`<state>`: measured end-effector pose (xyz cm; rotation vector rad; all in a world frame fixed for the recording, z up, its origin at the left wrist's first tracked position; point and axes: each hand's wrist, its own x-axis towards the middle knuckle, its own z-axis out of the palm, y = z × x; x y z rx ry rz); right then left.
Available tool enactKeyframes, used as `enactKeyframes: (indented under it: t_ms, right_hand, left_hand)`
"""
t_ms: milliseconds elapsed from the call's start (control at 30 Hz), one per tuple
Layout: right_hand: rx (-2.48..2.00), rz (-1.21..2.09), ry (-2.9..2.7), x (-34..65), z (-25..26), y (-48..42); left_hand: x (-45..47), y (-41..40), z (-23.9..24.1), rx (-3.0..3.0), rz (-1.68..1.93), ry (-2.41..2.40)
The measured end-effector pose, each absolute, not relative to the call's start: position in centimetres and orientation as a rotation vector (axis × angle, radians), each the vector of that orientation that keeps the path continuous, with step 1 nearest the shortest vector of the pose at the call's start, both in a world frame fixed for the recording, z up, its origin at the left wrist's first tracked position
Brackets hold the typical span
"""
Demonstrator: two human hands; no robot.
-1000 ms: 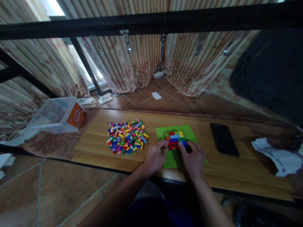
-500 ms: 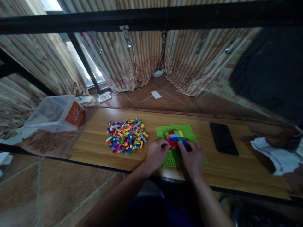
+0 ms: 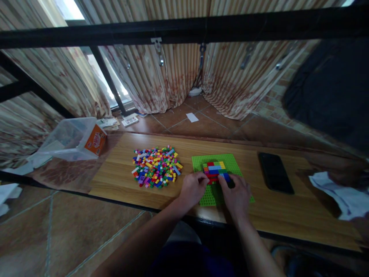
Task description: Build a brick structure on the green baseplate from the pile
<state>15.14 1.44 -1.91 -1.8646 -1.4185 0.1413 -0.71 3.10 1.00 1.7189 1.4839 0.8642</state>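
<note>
A low block of red, yellow, blue, light blue and other toy building bricks (image 3: 215, 168) stands on a green studded baseplate (image 3: 208, 199). My left hand (image 3: 193, 189) has its thumb and forefinger drawn together against the left front of the bricks, by a red one. At the right front, my right hand (image 3: 236, 193) presses thumb and fingers around the corner with the blue bricks. Whether a small loose piece is between the fingers is hidden. To the left of the baseplate lies a pile of loose bricks (image 3: 157, 167) in many colours.
A black phone (image 3: 276, 173) lies on the wooden table (image 3: 115, 173) right of the baseplate, with a white cloth (image 3: 336, 196) beyond it. A clear plastic box (image 3: 72, 140) with an orange label stands at the far left. A black bar (image 3: 184, 30) crosses above the table.
The whole view has shifted slightly, so everything sits a little lower and further right. Both hands stay at the bricks, and the right fingers have moved very little.
</note>
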Motion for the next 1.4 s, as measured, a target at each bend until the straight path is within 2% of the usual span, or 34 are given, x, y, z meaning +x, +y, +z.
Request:
enactKeyframes:
  t_ms: [167, 300, 567, 1400]
  right_hand:
    - [-1.784, 0.238, -1.449, 15.8, -1.9, 1.0]
    - [-1.775, 0.243, -1.438, 16.1, -2.0, 0.8]
    - [-1.759, 0.222, -1.437, 16.0, -2.0, 0.5]
    - [-1.774, 0.212, -1.402, 15.8, -2.1, 0.6]
  left_hand:
    - [-2.6, 2.7, 0.9, 1.765, 0.936, 1.443]
    - [-5.9, 3.9, 1.7, 1.973, 0.940, 1.633]
    - [-10.8, 7.2, 3.1, 2.474, 0.533, 1.592]
    - [-10.4, 10.0, 3.3, 2.565, 0.158, 1.520]
